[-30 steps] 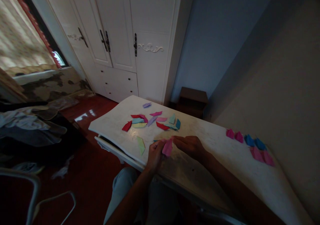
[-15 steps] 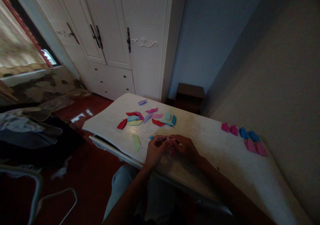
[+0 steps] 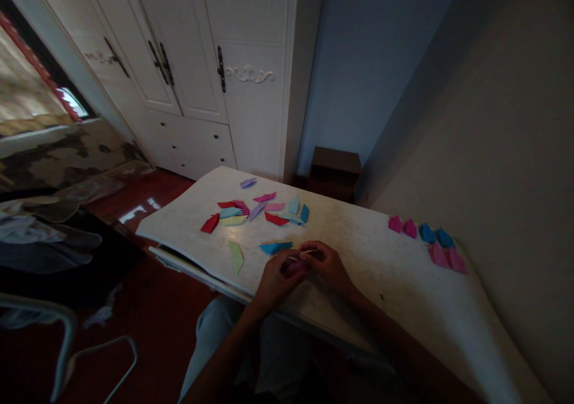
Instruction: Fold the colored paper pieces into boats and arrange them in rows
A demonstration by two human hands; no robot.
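Close to the table's front edge, my left hand [image 3: 275, 280] and my right hand [image 3: 330, 266] meet around a pink folded paper piece [image 3: 295, 266]. The fingers of both are curled onto it and hide much of its shape. Just beyond my left hand lies a blue folded paper [image 3: 275, 247]. A pale green folded paper [image 3: 235, 256] rests further left. Several more folded papers in red, pink, purple, yellow and light blue are scattered behind, among them a red one [image 3: 277, 219] and a purple one [image 3: 257, 211].
Pink and blue folded pieces [image 3: 427, 232] stand grouped on the right of the white table [image 3: 359, 236]. A drawer [image 3: 188, 266] under the left front edge is slightly out. Beyond are a white wardrobe [image 3: 255, 117] and a brown cabinet [image 3: 336, 160]; a metal chair frame [image 3: 67, 332] is at left.
The pink paper has turned in my fingers, from pleated edges pointing down to a rounder face between both hands. More of the blue paper behind my left hand now shows. The view shifted slightly.
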